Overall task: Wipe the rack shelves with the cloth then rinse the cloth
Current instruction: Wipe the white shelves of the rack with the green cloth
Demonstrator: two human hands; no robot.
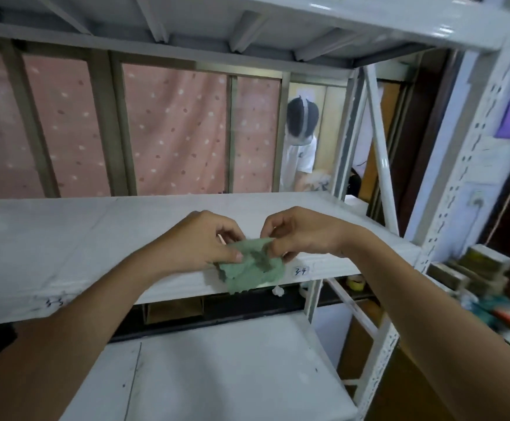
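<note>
Near the centre of the frame, the left hand [205, 238] and the right hand [302, 235] each pinch the top edge of the green cloth [253, 273] between thumb and fingertips. The cloth hangs in front of the front lip of the middle shelf [65, 238].

The cloth looks thin and ragged along its lower edge, so pulling the hands apart could tear it. A dark smudge shows on its face; wiping with that side down would likely smear grime back onto the shelf. A light pinch could also let it slip and drop onto the lower shelf [217, 375].

The white metal shelves show faint marks and scuffs, and a handwritten label [300, 271] sits on the lip just right of the cloth. Behind the rack hangs a pink dotted curtain [171, 132], and another person [300, 141] bends over at centre right. A perforated rack post [460, 177] runs down the right side.
</note>
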